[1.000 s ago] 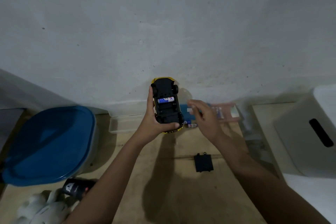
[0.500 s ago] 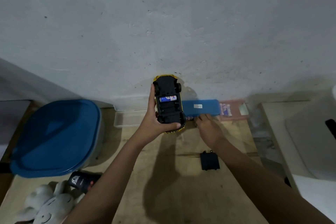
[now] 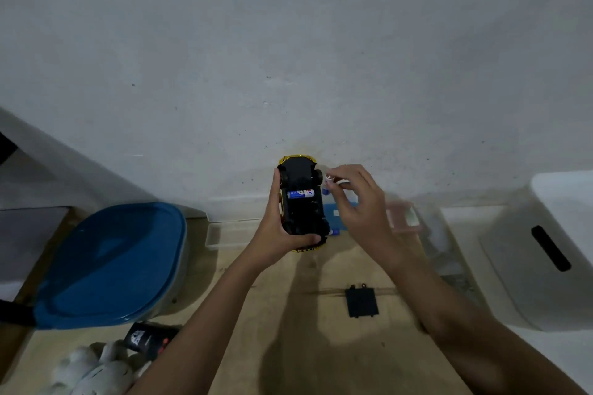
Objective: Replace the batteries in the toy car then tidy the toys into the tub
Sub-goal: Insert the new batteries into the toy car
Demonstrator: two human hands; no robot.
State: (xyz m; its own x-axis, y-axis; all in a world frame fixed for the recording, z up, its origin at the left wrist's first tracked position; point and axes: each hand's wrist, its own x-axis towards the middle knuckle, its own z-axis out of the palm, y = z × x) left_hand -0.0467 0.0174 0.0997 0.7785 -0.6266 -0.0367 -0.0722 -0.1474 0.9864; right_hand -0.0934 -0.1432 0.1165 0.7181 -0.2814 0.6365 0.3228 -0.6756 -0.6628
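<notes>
My left hand (image 3: 276, 228) grips the yellow toy car (image 3: 301, 202) upside down, its black underside facing me. One blue battery (image 3: 300, 194) lies in the open compartment. My right hand (image 3: 354, 202) pinches a second battery (image 3: 326, 184) just right of the car's wheel. The black battery cover (image 3: 361, 301) lies flat on the wooden table (image 3: 288, 314) below my hands. The tub with a blue lid (image 3: 112, 263) stands at the left.
A blue pack (image 3: 333, 218) and another loose battery (image 3: 334, 232) lie behind my hands, next to a pinkish pack (image 3: 402, 218). A clear tray (image 3: 229, 232) sits by the wall. A white plush toy (image 3: 93, 372) and a black toy (image 3: 150, 337) lie bottom left. A white bin (image 3: 545, 253) stands at the right.
My right hand has lifted from the table by the blue pack up to the car's right side, now pinching a battery. The left hand keeps holding the car.
</notes>
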